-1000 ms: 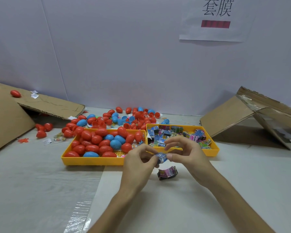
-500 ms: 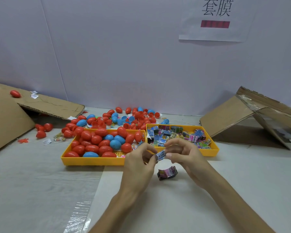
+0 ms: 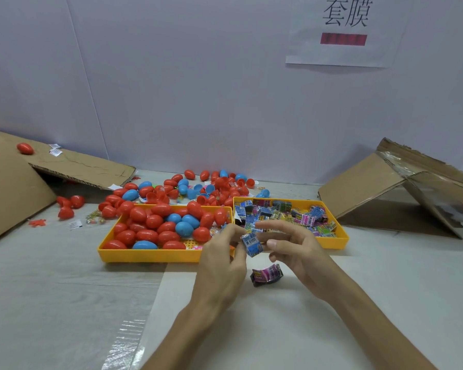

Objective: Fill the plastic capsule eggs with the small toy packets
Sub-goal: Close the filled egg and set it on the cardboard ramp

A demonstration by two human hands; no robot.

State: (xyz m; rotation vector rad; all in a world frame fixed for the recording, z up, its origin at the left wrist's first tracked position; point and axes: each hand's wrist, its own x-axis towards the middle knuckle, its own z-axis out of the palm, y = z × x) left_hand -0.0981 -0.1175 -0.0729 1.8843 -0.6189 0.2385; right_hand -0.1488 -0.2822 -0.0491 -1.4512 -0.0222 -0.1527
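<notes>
Just in front of the two yellow trays, above the pale table (image 3: 64,303), the left hand (image 3: 221,263) holds a blue toy packet (image 3: 252,244), its fingers (image 3: 234,230) curled inward and pinching the packet's left edge against the thumb. To the packet's right, the right hand (image 3: 301,253) is loosely open, its fingers (image 3: 278,225) spread and nearly straight, reaching over the top of the packet. Its thumb lies just beside the packet's right edge; whether it touches cannot be told. This hand grips nothing. Below the hands a pink toy packet (image 3: 266,275) lies on the table, apart from both. The left yellow tray (image 3: 150,256) is heaped with closed red and blue capsule eggs (image 3: 138,214), and the right yellow tray (image 3: 342,239), touching it, holds a jumble of blue, pink and dark toy packets (image 3: 305,218). Behind the trays more eggs and open egg halves (image 3: 219,182) lie scattered against the white wall, with a few red ones off to the left. Bent cardboard sheets (image 3: 11,188) lean at the left and right sides, and a paper sign (image 3: 345,30) with printed characters hangs on the wall
</notes>
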